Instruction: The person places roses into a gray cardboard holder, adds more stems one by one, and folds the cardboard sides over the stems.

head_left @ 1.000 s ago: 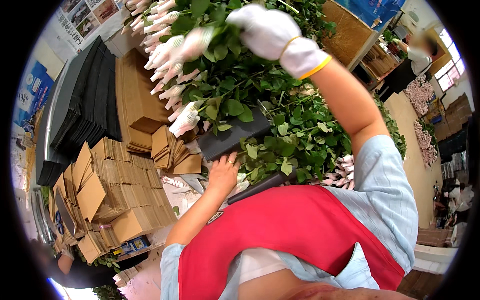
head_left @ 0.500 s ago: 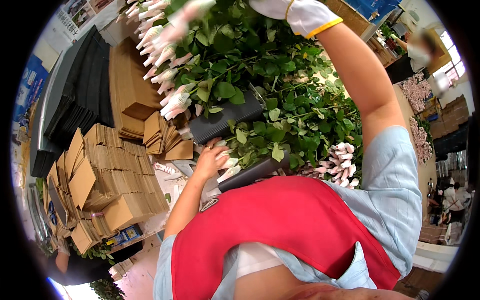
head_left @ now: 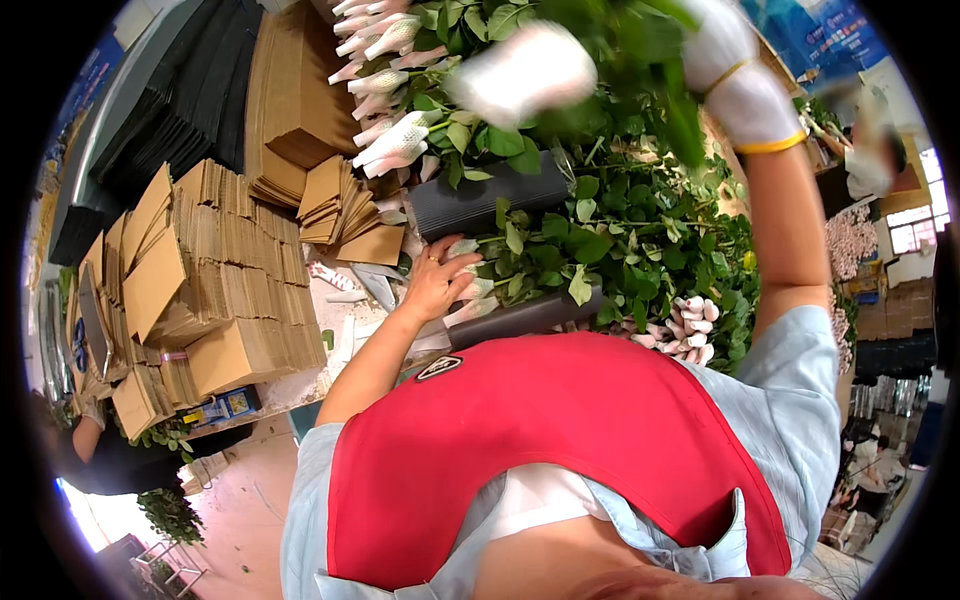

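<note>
My left hand [head_left: 443, 280], bare with a ring, lies on pale netted rose heads [head_left: 472, 305], its fingers somewhat apart. These roses lie between two dark ribbed sheets [head_left: 490, 195], with their leafy stems [head_left: 640, 255] stretching right. Up at the right, my right hand [head_left: 722, 60] wears a white glove with a yellow cuff edge and is closed around a leafy stem. A netted rose head [head_left: 530, 72], smeared by motion, hangs left of the glove and seems to belong to that stem. The right fingertips are blurred and partly out of frame.
More netted roses [head_left: 385, 95] are heaped at the far side, and another bunch [head_left: 690, 325] lies near my chest. Cardboard stacks [head_left: 250, 290] and black sheets [head_left: 190, 90] crowd the left. Blue-handled scissors [head_left: 80, 345] lie there. Other people are at the left and right edges.
My right hand has swung right and toward me, with the blurred rose head moving the same way. My left hand stays on the rose heads. The whole view has shifted a little.
</note>
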Motion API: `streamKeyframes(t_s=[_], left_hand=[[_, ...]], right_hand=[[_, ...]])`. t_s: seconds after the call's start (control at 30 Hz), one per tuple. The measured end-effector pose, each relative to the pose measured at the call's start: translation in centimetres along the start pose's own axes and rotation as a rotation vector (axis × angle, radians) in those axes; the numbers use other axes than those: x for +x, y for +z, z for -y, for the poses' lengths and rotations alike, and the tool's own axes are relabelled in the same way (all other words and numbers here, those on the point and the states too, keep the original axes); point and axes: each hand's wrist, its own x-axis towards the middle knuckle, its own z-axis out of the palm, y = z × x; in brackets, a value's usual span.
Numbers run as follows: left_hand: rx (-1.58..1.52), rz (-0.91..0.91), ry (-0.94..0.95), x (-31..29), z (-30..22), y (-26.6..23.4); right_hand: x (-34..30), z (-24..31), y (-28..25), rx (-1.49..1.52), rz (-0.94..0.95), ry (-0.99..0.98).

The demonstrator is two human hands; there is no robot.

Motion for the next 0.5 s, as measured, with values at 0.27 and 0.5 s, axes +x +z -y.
streamKeyframes(t_s=[0.27, 0.5], left_hand=[[0.017, 0.01, -0.003, 0.1, -0.8, -0.5], [-0.152, -0.029, -0.032, 0.4, -0.7, -0.4]], right_hand=[[-2.5, -2.0, -2.1, 1.402, 0.113, 0.213], [-11.6, 5.2, -4.5, 1.032, 0.408, -0.158]])
